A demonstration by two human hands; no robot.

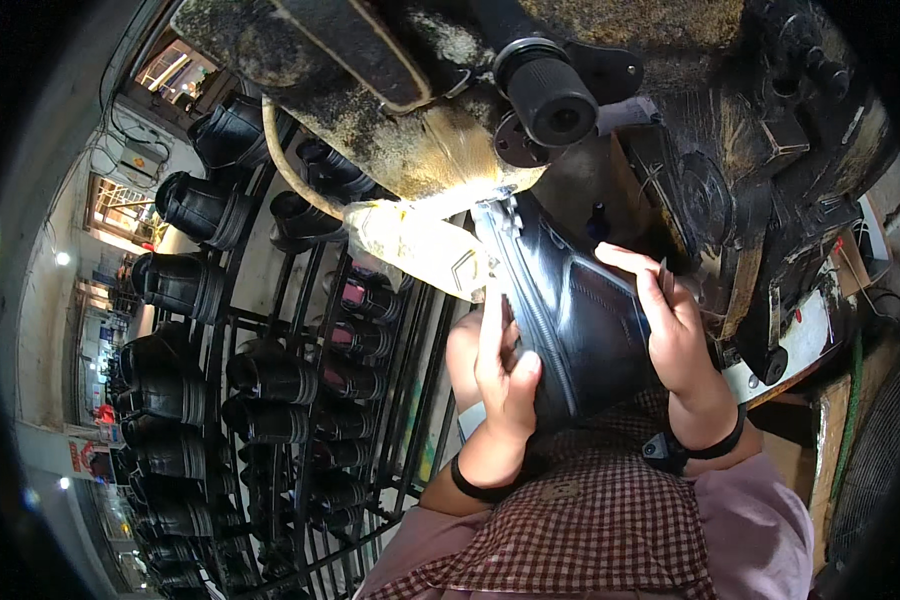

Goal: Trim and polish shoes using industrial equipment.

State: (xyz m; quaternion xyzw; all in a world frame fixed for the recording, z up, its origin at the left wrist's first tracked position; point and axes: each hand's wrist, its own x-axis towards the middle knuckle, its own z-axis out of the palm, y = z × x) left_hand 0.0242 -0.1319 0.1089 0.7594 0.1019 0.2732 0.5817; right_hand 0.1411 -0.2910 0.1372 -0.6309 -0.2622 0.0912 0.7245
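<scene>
A black leather shoe [595,335] with stitched seams and a ridged strip along its left side is held between my hands. Its far end meets the small metal parts [505,215] of a worn, grimy machine [400,130], under a bright light. My left hand [507,385] grips the shoe's left edge, thumb on the near side and fingers pointing up along it. On the right edge lies my right hand [665,320], index finger stretched toward the machine. A thin grey piece, too small to name, shows beside its fingers. The shoe hides part of both hands.
Black racks [290,310] with many black shoes [180,285] fill the left side. A black knob-like handle [545,95] juts from the machine above the shoe. At the right are dark machine parts [710,195] and a white surface [800,335]. A checked apron [590,530] covers my lap.
</scene>
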